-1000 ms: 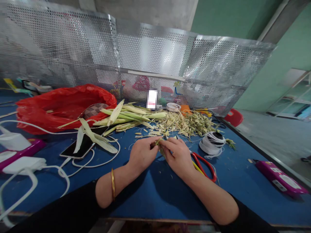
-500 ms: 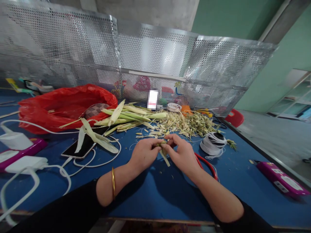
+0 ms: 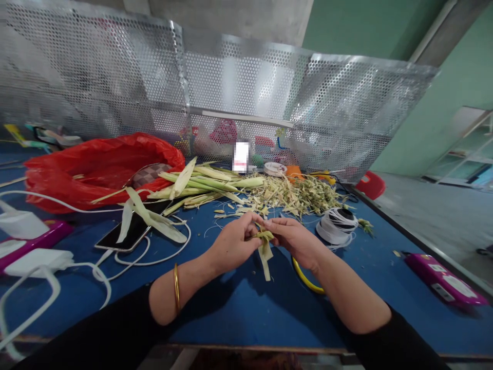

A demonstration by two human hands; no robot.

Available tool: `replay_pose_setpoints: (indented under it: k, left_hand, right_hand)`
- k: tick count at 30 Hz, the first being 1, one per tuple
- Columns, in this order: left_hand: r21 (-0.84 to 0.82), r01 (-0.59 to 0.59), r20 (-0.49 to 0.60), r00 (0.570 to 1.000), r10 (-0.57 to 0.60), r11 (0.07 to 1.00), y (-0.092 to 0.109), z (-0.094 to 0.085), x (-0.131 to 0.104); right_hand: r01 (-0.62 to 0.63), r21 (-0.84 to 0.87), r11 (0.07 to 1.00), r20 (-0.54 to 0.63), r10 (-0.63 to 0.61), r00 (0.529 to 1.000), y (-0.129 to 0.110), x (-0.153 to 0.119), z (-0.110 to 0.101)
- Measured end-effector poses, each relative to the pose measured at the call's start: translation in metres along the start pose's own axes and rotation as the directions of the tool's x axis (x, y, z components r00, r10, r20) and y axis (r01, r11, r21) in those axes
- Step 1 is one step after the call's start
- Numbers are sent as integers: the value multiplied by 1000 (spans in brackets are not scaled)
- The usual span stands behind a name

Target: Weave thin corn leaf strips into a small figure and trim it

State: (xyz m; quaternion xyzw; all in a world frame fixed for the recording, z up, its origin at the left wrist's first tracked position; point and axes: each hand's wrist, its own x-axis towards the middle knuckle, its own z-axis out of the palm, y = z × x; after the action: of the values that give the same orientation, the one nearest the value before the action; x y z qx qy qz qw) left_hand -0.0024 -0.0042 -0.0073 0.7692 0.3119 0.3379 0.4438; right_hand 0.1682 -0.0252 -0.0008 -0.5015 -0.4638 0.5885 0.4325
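In the head view my left hand (image 3: 234, 244) and my right hand (image 3: 295, 239) meet over the middle of the blue table. Their fingertips pinch a folded piece of pale green-yellow corn husk (image 3: 265, 252), whose flat ends hang down. A bend or knot shows at its top, partly covered by my fingers. Below my right hand a yellow curved loop (image 3: 306, 277) shows, the rest of it covered by the hand and forearm. To the right of that hand is a spool of white cord (image 3: 336, 228).
Husk leaves (image 3: 208, 185) and a heap of shredded scraps (image 3: 292, 195) lie beyond my hands. At the left are a red plastic bag (image 3: 50, 174), a phone (image 3: 131, 231), white cables and chargers (image 3: 38, 262). A purple case (image 3: 444, 280) lies right. A perforated clear sheet (image 3: 246, 77) hangs behind.
My fingers have shifted around the husk, and more of its folded top and hanging ends shows. By my right forearm a yellow loop shows where a red one did.
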Motion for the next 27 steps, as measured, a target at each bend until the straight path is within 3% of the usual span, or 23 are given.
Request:
replay_pose_setpoints:
  k: [3, 6, 9, 12, 15, 17, 22, 27]
  left_hand:
    - [-64, 54, -4, 998, -55, 996, -5, 2, 1]
    - [-164, 164, 42, 986, -160, 973, -6, 2, 2]
    - [-255, 294, 77, 956, -284, 921, -3, 1, 2]
    - [-284, 365, 215, 926, -312, 887, 0, 0, 0]
    - [-268, 412, 407, 868, -285, 871, -1, 1, -3]
    - [-284, 429, 458, 847, -272, 857, -2, 1, -5]
    - [-363, 462, 447, 849, -284, 809, 4, 1, -5]
    - [-363, 483, 393, 855, -339, 797, 9, 3, -5]
  right_hand:
    - [-20, 34, 999, 10, 20, 1000, 2, 1, -1]
    - [107, -32, 994, -65, -109, 992, 4, 3, 0]
    - [238, -141, 961, -175, -261, 950, 6, 4, 4]
    - [280, -160, 947, -221, -311, 924, 8, 6, 6]
    - [282, -106, 954, -259, -300, 918, 11, 9, 5]
    - [274, -72, 959, -285, -283, 916, 11, 11, 3]
    - [211, 279, 937, -279, -131, 951, 9, 10, 3]
    - [203, 340, 918, -256, -118, 960, 7, 9, 7]
